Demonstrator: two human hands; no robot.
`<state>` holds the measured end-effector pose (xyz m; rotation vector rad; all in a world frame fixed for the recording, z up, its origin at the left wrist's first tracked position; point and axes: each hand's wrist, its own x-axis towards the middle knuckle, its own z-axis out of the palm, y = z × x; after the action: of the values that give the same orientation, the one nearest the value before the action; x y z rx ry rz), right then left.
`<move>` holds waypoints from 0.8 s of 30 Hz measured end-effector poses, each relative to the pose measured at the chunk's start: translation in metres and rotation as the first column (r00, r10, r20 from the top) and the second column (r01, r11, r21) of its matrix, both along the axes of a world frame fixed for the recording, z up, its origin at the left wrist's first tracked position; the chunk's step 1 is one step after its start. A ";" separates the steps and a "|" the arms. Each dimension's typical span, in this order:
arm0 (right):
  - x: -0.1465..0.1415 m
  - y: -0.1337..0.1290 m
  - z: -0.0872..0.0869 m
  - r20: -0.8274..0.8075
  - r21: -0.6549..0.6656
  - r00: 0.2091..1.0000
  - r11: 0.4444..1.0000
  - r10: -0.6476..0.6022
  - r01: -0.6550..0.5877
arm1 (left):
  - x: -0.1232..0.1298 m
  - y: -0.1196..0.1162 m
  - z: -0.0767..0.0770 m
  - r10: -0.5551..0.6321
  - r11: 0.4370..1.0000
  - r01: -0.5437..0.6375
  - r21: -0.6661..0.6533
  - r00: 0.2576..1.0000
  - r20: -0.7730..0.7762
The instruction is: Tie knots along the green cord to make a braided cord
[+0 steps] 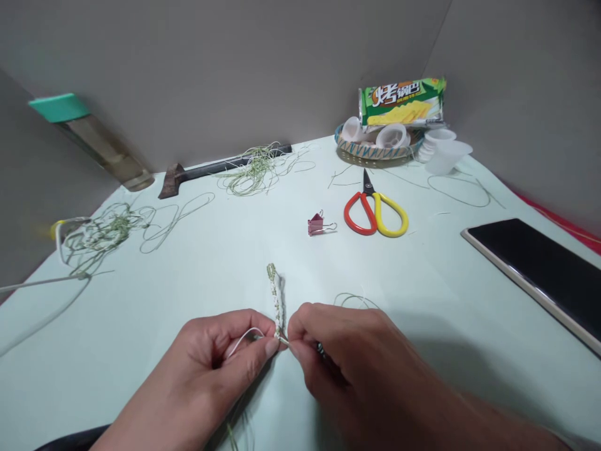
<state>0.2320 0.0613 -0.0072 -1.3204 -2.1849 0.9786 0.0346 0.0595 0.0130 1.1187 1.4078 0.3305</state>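
A green and white braided cord (275,297) with a looped top end stands out above my fingertips at the near middle of the table. My left hand (223,357) pinches its lower end between thumb and forefinger; a white strand curves over those fingers. Close against it on the right, my right hand (338,351) is closed, thumb and forefinger pinching a thin pale strand at the base of the braid. Its other fingers curl under and are partly hidden. Loose green strands (232,435) hang below my left hand.
Beyond my hands lie a pink binder clip (315,224) and red-and-yellow-handled scissors (369,210). A phone (544,269) is at right. Behind are a hammer (211,169), tangled cord (256,172), a basket (375,150) with cups and a snack pack, and a leaning bottle (106,147); more cord (110,232) lies left.
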 end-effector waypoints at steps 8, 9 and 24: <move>-0.001 0.001 0.003 0.060 -0.040 0.998 0.999 0.016 -0.014 | 0.001 -0.001 0.002 0.039 0.999 -0.039 0.011 0.998 -0.038; -0.002 0.002 0.004 0.075 -0.051 0.997 0.998 0.024 -0.020 | 0.002 -0.001 0.002 0.045 0.999 -0.045 0.011 0.998 -0.049; 0.000 0.008 0.007 0.153 -0.089 0.988 0.996 0.032 -0.018 | 0.000 -0.001 0.005 0.019 0.998 -0.020 0.060 1.000 0.019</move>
<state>0.2316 0.0690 -0.0003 -1.4565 -2.3017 1.0222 0.0351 0.0584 0.0181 1.1491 1.4014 0.3984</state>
